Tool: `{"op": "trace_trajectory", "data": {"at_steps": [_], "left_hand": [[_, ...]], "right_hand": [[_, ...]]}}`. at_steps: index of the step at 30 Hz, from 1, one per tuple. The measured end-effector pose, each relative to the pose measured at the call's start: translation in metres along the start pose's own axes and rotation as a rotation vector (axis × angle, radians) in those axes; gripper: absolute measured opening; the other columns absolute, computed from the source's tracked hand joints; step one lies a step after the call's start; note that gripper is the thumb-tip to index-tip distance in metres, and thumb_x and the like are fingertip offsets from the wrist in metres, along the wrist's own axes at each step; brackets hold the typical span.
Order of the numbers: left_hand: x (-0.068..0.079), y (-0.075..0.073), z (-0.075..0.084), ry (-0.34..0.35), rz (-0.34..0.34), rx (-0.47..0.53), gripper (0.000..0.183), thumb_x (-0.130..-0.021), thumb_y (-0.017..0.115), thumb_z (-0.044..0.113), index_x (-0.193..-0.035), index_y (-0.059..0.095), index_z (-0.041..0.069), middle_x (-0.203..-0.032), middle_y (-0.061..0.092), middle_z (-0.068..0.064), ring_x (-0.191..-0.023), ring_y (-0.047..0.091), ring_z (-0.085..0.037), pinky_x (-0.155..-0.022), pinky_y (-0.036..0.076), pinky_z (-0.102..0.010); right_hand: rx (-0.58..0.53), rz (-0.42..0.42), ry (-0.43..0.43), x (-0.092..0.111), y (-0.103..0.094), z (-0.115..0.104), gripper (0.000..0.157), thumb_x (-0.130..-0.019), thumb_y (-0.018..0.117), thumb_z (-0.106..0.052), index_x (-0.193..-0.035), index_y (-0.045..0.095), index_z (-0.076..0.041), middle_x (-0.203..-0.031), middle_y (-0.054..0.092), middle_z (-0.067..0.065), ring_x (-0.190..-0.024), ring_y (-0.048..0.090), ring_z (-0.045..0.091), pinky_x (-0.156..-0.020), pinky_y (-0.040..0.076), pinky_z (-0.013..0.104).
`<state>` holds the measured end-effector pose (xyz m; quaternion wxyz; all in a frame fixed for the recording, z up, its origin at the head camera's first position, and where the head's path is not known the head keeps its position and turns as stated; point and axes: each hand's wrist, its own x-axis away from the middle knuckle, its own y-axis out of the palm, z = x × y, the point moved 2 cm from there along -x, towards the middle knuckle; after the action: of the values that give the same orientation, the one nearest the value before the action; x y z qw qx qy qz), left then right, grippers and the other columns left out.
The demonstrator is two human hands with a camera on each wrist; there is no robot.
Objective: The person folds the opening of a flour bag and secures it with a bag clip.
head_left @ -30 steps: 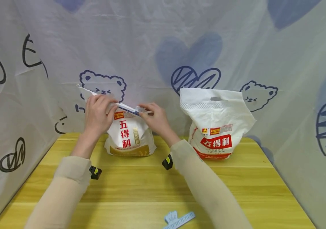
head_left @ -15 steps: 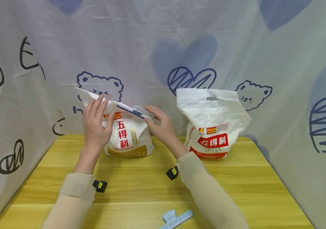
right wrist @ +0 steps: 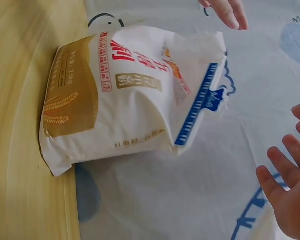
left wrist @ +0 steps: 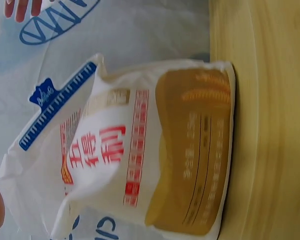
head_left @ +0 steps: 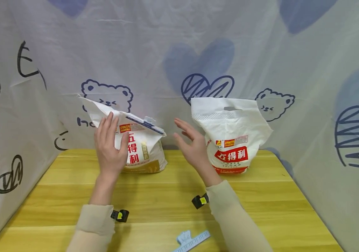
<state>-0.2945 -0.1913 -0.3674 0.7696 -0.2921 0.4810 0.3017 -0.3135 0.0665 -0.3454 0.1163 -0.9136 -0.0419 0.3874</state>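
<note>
A white flour bag [head_left: 145, 147] with red lettering and a gold-brown base stands upright at the back left of the table. Across its folded top sits a dark blue sealing clip [left wrist: 58, 106]; the bag's loose corner sticks up to the left. My left hand [head_left: 111, 148] has its fingers extended and overlaps the bag's left side in the head view; in the right wrist view its fingertips [right wrist: 232, 20] are beside the bag's top. To the right of that bag, my right hand [head_left: 195, 148] is raised with spread fingers, holding nothing.
A second white flour bag [head_left: 233, 140], with a red label and handle slot, stands at the back right behind my right hand. A light blue sealing clip [head_left: 192, 241] lies at the table's [head_left: 154, 203] front. A patterned cloth [head_left: 154, 52] hangs behind.
Both hands have let go of the bag's clipped top. My right hand has drawn away to the right, and my left has come lower and nearer. The clip stays on the bag.
</note>
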Motion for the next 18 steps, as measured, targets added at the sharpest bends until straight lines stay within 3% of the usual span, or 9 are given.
{"op": "trace_trajectory", "data": {"at_steps": [6, 12, 18], "left_hand": [[0.005, 0.01, 0.018, -0.015, 0.048, 0.058, 0.051, -0.096, 0.066, 0.016, -0.144, 0.058, 0.001, -0.156, 0.051, -0.014, -0.146, 0.041, -0.042, -0.125, 0.019, -0.058], [0.009, 0.022, 0.036, 0.031, 0.09, 0.129, 0.049, -0.096, 0.067, 0.017, -0.141, 0.06, -0.002, -0.153, 0.054, -0.017, -0.143, 0.043, -0.045, -0.121, 0.025, -0.062], [0.015, 0.039, 0.051, 0.084, 0.055, 0.166, 0.05, -0.096, 0.066, 0.015, -0.142, 0.059, -0.002, -0.154, 0.053, -0.018, -0.141, 0.043, -0.049, -0.123, 0.023, -0.058]], "right_hand": [[-0.024, 0.055, 0.011, 0.012, -0.023, -0.002, 0.041, -0.099, 0.067, -0.001, -0.139, 0.063, -0.001, -0.148, 0.06, 0.011, -0.136, 0.057, 0.024, -0.108, 0.051, 0.039], [-0.066, 0.115, 0.047, 0.024, -0.044, 0.0, 0.039, -0.099, 0.068, -0.001, -0.138, 0.065, -0.001, -0.147, 0.061, 0.01, -0.136, 0.056, 0.022, -0.108, 0.05, 0.037], [-0.045, 0.166, 0.093, 0.036, -0.065, 0.004, 0.038, -0.101, 0.067, -0.006, -0.139, 0.065, -0.005, -0.146, 0.062, 0.003, -0.135, 0.057, 0.018, -0.11, 0.049, 0.047]]}}
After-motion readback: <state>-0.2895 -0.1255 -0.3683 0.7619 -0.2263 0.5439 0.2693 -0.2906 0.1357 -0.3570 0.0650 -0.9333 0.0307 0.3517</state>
